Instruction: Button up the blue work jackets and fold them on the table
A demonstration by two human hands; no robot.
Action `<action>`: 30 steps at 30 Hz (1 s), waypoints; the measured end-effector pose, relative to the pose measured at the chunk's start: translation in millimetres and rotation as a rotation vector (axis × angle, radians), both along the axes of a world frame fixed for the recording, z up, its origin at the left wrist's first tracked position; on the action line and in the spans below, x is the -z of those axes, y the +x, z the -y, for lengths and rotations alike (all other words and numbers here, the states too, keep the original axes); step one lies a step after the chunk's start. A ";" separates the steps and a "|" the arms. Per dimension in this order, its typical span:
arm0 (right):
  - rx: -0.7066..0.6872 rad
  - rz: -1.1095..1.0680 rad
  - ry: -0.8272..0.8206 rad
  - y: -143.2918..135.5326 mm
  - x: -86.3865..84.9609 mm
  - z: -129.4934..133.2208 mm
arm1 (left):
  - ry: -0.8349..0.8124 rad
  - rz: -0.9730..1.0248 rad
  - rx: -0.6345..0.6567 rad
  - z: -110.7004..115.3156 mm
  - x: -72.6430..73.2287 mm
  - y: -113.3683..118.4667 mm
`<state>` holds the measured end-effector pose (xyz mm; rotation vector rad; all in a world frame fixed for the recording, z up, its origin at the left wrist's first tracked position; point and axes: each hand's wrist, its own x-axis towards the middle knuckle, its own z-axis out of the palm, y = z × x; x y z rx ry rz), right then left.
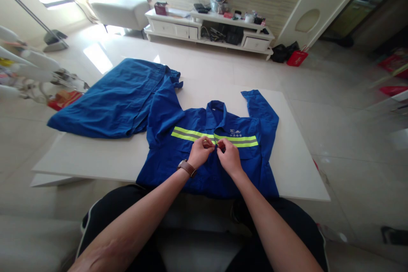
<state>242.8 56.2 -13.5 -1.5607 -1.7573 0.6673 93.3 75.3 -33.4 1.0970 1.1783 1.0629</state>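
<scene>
A blue work jacket [172, 165] with a yellow-and-grey reflective stripe lies front up on the white table, collar pointing away from me. Its sleeves are spread to both sides, and its hem reaches the near table edge. At the centre front, just under the stripe, my left hand [202, 151] pinches one edge of the jacket's front opening. Close beside it, my right hand [228, 156] pinches the other edge, fingertips almost touching the left ones. Any button between the fingers is too small to make out. A brown-strapped watch [187, 168] is on my left wrist.
Another blue garment [108, 102] lies folded over the table's left side, beside the jacket's sleeve. The white table [296, 165] ends just before my knees. Farther off stand a low white TV cabinet [172, 29] and a pale ottoman [123, 10]. A red bag [297, 58] rests on the floor.
</scene>
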 end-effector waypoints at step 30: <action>-0.059 0.111 0.043 -4.3 -4.0 2.9 | -0.123 -0.120 0.195 5.1 13.8 -4.8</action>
